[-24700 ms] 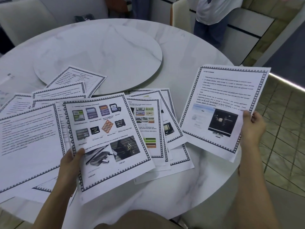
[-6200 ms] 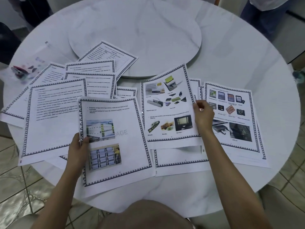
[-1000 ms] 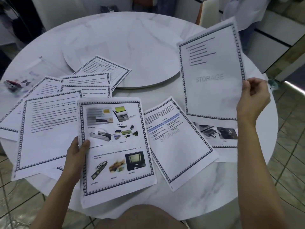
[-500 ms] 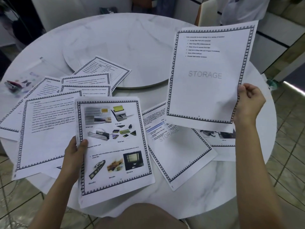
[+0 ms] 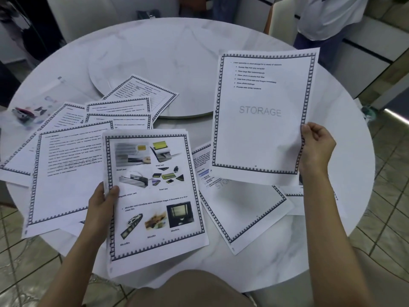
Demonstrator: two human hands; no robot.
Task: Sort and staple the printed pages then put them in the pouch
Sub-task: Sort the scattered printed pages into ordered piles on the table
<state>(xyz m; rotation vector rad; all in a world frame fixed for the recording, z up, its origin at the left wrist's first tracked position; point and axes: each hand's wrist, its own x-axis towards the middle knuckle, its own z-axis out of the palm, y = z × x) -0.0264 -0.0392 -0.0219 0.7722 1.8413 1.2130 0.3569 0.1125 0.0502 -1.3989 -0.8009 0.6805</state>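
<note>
Printed pages (image 5: 66, 173) are mid-sort. Left hand (image 5: 104, 200) pinches a gathered stack (image 5: 155, 196) at its left edge, thumb on top. Right hand (image 5: 315, 147) pinches one STORAGE sheet (image 5: 261, 111) at its right edge, raised off the counter (image 5: 177, 52), where other sheets lie fanned. Judged light, limp and prone to sliding, so grip them by the edges.

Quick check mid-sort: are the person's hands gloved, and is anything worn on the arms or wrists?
No gloves: the left hand and right hand are both bare. The left forearm and right forearm are bare too, with no sleeve reaching into the frame. No watch, band or bracelet shows on either wrist, and I can make out no ring on the fingers that show.
</note>
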